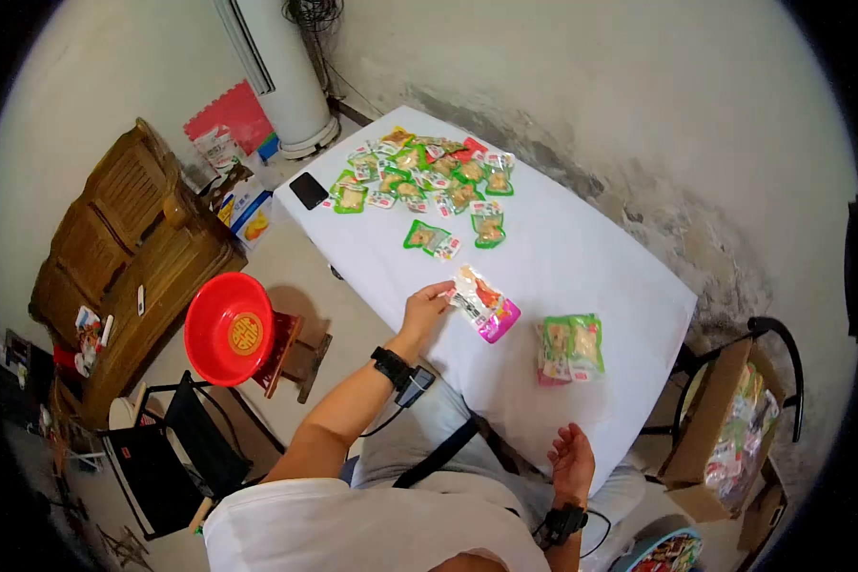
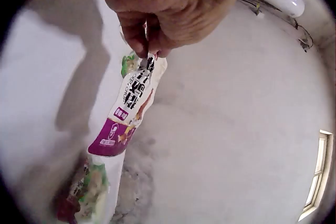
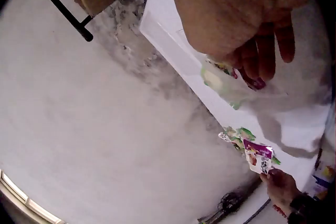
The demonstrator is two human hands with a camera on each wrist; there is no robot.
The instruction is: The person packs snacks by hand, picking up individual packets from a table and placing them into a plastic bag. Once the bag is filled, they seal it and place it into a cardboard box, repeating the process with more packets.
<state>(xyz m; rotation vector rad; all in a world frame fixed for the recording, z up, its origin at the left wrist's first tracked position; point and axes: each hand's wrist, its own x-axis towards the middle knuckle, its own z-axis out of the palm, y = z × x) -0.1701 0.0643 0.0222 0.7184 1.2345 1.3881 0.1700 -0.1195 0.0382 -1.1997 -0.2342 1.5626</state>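
My left hand [image 1: 425, 311] pinches a white and purple snack packet [image 1: 486, 307] by one end, over the middle of the white-covered table [image 1: 629, 286]. In the left wrist view, the packet [image 2: 116, 129] hangs from the thumb and fingertips with dark printed lettering along it. Holding nothing, my right hand [image 1: 572, 461] is near the table's front edge, palm up with loosely bent fingers. Between the hands and farther back lies a small stack of green-edged clear packets [image 1: 572, 348], with a bit of pink under it. Two similar packets [image 1: 488, 225] [image 1: 433, 239] lie apart from the far pile.
A pile of snack packets [image 1: 415, 176] covers the table's far end, beside a black phone [image 1: 308, 191]. To the left stand a red basin [image 1: 229, 329] and a black folding chair [image 1: 176, 458]. An open carton of packets [image 1: 734, 429] stands at right, above a blue tub [image 1: 663, 551].
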